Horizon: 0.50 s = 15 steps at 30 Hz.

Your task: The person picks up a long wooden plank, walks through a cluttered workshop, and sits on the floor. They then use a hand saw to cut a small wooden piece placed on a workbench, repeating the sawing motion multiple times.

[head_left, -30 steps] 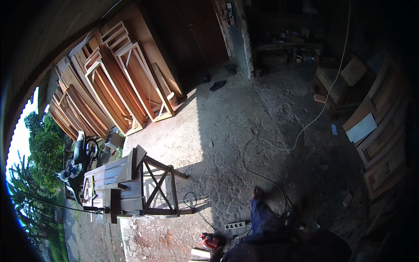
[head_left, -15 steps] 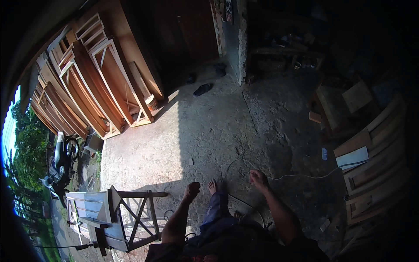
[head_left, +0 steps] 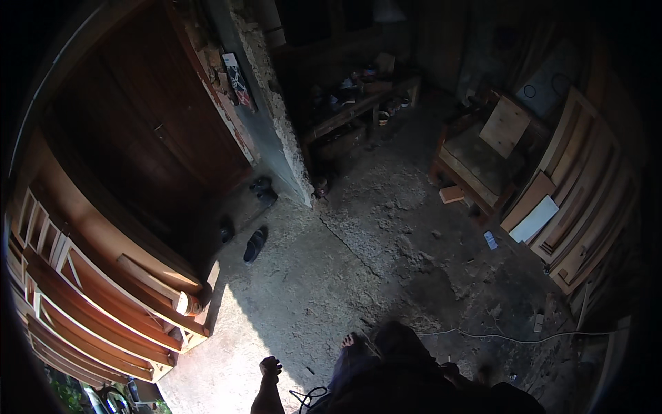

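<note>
My left hand (head_left: 271, 367) hangs low at the left of my body, its fingers curled in with nothing visible in them. Beside it, near my leg, a dark looped cord (head_left: 308, 396) shows. A skin-toned patch (head_left: 449, 371) at the right of my raised knee may be my right hand; it is too dark to make out fingers. From behind the knee a pale cable (head_left: 496, 337) runs across the floor to the right. My bare foot (head_left: 350, 340) shows ahead of my trousers.
Wooden frames (head_left: 89, 297) lean at the left by a brown door (head_left: 148, 117). Dark sandals (head_left: 255, 245) lie near a rough wall edge (head_left: 293, 159). A cluttered bench (head_left: 358, 107), a wooden chair (head_left: 476, 159) and stacked panels (head_left: 586, 186) stand beyond on the right.
The view has swung right, bringing the door and chair nearer the middle. My right hand, earlier raised and closed by the pale cable, is no longer clear. My left arm is lower.
</note>
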Motion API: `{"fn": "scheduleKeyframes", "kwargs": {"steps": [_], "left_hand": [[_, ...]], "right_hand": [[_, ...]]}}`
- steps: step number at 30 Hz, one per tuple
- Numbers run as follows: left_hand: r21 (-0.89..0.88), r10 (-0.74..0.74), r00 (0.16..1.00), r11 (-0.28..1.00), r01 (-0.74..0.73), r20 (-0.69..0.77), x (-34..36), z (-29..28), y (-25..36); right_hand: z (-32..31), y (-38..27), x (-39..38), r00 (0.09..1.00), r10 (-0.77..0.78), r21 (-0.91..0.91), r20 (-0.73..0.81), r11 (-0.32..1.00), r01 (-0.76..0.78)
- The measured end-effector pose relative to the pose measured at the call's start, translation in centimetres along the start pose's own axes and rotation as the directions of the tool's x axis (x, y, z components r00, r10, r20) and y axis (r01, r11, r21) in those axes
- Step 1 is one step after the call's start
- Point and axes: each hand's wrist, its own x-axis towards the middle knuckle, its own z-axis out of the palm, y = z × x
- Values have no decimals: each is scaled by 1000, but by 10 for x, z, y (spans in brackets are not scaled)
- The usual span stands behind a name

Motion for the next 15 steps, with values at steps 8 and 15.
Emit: {"fn": "scheduleKeyframes", "kwargs": {"steps": [8,15], "left_hand": [[200,137,951,960,-197,276,106,218,197],[456,59,896,845,-279,439,129,429,321]], "right_hand": [[20,-170,42,995,15,246,-103,969,11],[-23,-282,153,994,37,267,-105,964,-7]]}}
